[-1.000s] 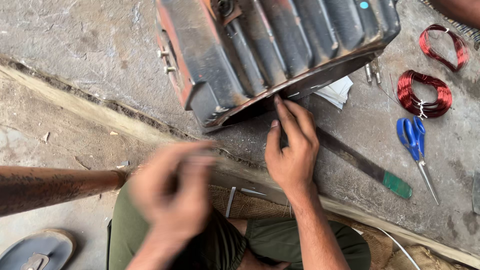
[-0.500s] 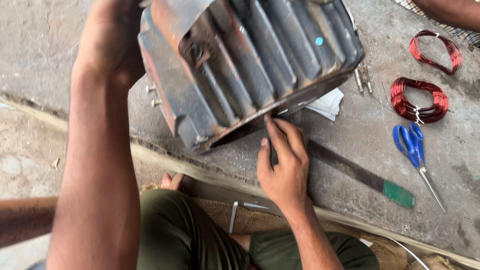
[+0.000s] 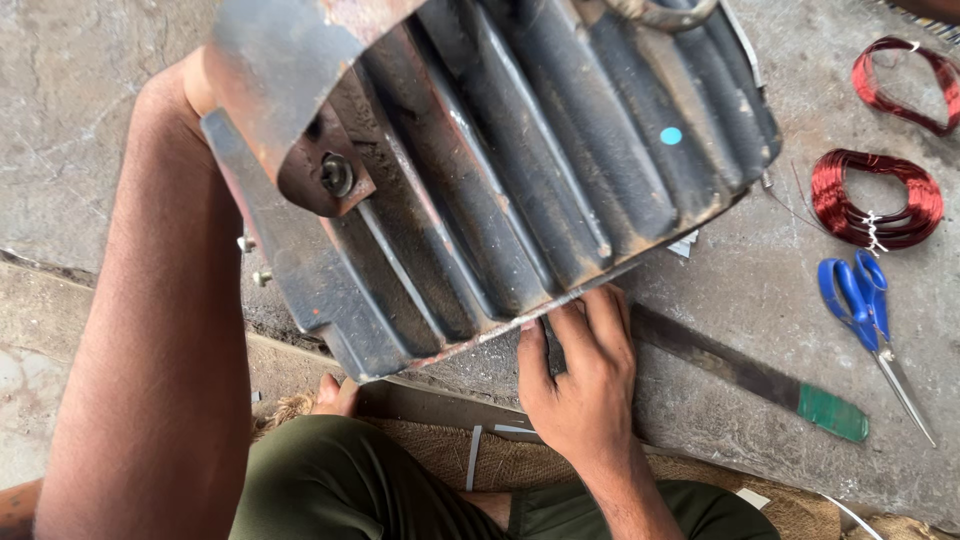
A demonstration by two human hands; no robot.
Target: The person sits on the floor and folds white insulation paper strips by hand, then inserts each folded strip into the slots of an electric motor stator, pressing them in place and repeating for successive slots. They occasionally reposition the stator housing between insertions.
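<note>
A big dark ribbed metal motor housing [image 3: 520,170] with rusty patches and a bolt on its mounting foot fills the upper middle, tilted up on the concrete. My left hand [image 3: 195,85] reaches over its far left edge and grips it; most of the hand is hidden behind the casing. My right hand [image 3: 580,375] presses its fingertips against the housing's lower rim, fingers together, holding nothing else.
A long flat blade with a green handle [image 3: 760,375] lies right of my right hand. Blue scissors [image 3: 865,315] and two red copper wire coils [image 3: 875,200] [image 3: 905,85] lie at the right. My green-trousered legs [image 3: 350,485] rest on burlap below.
My left hand has risen from my lap to grip the housing's far left edge. The housing has tipped closer and fills more of the view. My right hand stays at the lower rim.
</note>
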